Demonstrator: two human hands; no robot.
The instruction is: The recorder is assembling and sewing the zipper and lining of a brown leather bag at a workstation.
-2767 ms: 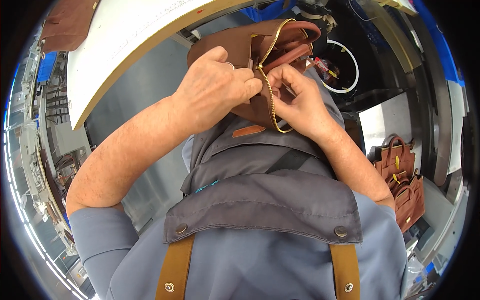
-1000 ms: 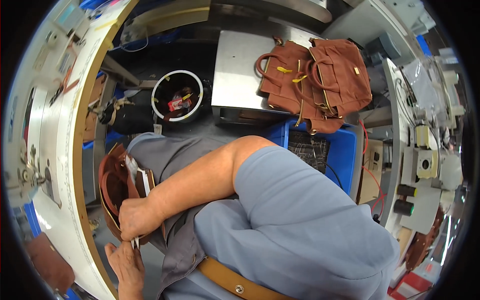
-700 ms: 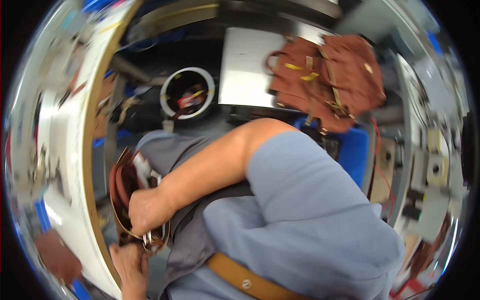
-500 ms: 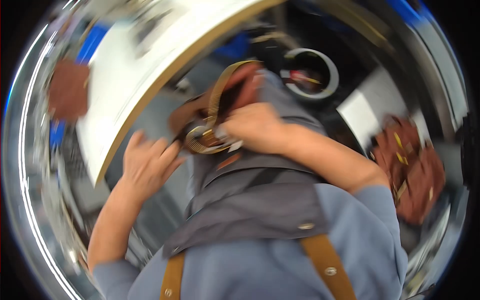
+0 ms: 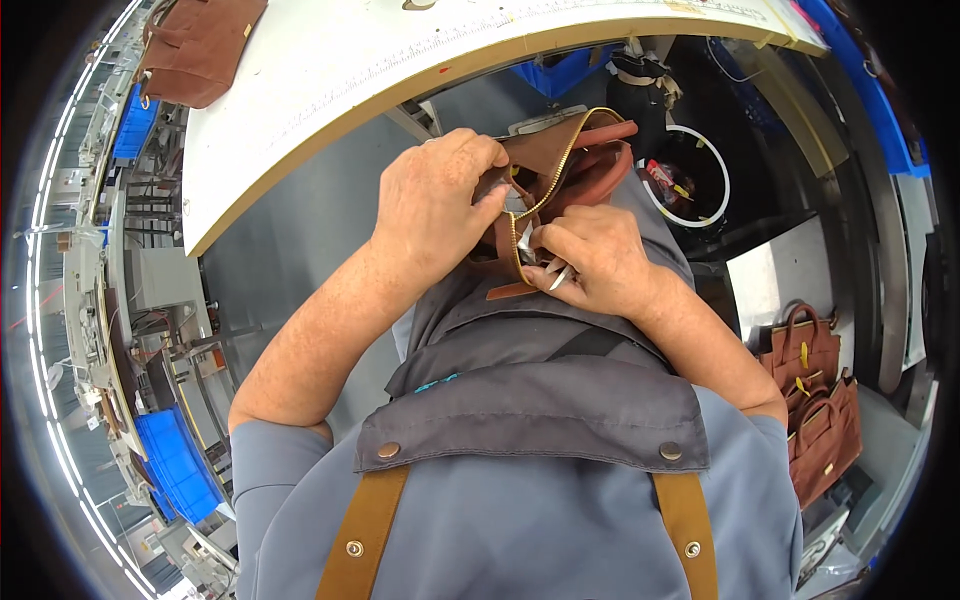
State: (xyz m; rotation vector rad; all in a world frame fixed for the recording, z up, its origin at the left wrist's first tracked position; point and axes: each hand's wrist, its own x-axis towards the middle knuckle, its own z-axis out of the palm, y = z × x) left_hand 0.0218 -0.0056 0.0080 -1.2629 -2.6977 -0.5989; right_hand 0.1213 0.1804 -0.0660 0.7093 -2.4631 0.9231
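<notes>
A brown leather handbag (image 5: 600, 175) lies on my lap, its mouth gaping, with a gold-toothed zipper (image 5: 549, 192) curving along the edge. My left hand (image 5: 435, 200) is closed, thumb and fingers pinching the bag's left edge. On the other side my right hand (image 5: 600, 255) grips the bag's near rim beside the zipper. A slim pale piece (image 5: 562, 277) sticks out between its fingers; its kind is unclear. Something whitish (image 5: 526, 240) shows at the opening by the right fingertips. The inside of the bag is mostly hidden by my hands.
A white worktable (image 5: 330, 110) with a ruler scale curves ahead, bearing another brown bag (image 5: 200, 50). Below it is a blue bin (image 5: 565, 75). A white-rimmed round bin (image 5: 725, 165) stands ahead right. Several brown handbags (image 5: 825, 430) sit at my right; a blue crate (image 5: 178, 465) is left.
My left hand, earlier apart from the bag with fingers spread, now pinches its edge. The right hand stays at the bag. The whole view has shifted and is sharper.
</notes>
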